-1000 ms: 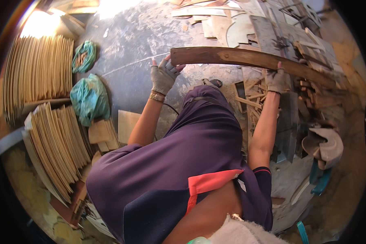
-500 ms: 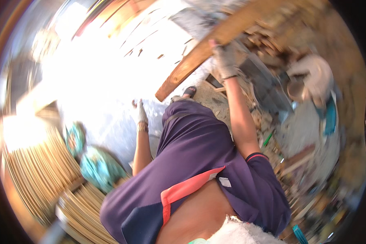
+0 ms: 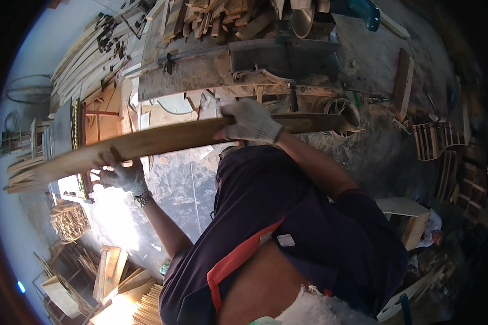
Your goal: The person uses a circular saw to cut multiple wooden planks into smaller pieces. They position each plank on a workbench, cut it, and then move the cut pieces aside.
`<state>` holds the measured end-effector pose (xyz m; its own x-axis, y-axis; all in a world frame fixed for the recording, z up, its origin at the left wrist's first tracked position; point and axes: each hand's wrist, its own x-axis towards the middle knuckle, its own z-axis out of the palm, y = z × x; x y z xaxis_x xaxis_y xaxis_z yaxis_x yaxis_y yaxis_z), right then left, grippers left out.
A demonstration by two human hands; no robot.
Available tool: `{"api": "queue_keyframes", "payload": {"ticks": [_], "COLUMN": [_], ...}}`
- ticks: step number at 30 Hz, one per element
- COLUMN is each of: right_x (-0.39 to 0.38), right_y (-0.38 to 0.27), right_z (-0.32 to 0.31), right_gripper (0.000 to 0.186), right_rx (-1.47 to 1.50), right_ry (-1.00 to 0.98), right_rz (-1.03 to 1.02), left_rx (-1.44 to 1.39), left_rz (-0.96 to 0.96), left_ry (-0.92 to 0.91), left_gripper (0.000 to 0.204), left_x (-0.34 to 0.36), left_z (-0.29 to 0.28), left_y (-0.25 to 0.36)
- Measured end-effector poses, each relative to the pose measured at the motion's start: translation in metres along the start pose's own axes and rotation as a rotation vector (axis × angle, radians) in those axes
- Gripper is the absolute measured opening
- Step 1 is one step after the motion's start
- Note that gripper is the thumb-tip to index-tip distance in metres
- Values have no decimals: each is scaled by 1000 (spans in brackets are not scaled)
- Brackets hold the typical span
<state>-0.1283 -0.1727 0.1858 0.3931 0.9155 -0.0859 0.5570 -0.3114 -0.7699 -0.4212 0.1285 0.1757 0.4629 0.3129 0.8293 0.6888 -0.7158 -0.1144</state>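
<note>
Left to right: blurred left end of a long brown plank [image 3: 173, 138], overlapping pale wood strips [image 3: 19, 172] in the view; next, gloved left hand [image 3: 126, 176] at the plank's near edge, with spread, slightly curled fingers, firm pinch or mere support impossible to tell. Compared with half a second earlier, back at the wood after a clear gap, and seen against a swung-round background; by judgement, a change from one-handed carrying to shared support, with better control of the overhanging length. At centre, plank held aloft over the floor [image 3: 173, 189], between the body and the cluttered surface [image 3: 195, 81]; long axis now nearly crosswise, formerly a steep diagonal, with left end lower in the view and right end higher. Farther right, gloved right hand [image 3: 252, 122] across the plank, with fingers clamped around its width. Rightmost, plank's other end, overlapping a round-rimmed container [image 3: 350, 111], contact uncertain.
</note>
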Motion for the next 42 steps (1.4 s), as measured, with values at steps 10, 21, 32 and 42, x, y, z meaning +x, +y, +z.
{"api": "queue_keyframes", "payload": {"ticks": [10,21,32,42], "right_x": [-142,-215,-117,22], "right_y": [154,139,2,44], "right_z": [-89,-153,-263,-359], "right_gripper": [59,45,54,48], "right_rx": [-301,-162,-509,-983], "right_ry": [-34,881,1042,281], "right_rz": [297,414,208,551], "left_rx": [-754,-742,-629,-590], "left_rz": [516,572,314,182], "left_ry": [-547,-842,-789,-654], "left_gripper": [69,71,97,108], "left_x": [-16,3,19,10], "left_z": [48,136,226,272], "left_y": [183,331,374,352]}}
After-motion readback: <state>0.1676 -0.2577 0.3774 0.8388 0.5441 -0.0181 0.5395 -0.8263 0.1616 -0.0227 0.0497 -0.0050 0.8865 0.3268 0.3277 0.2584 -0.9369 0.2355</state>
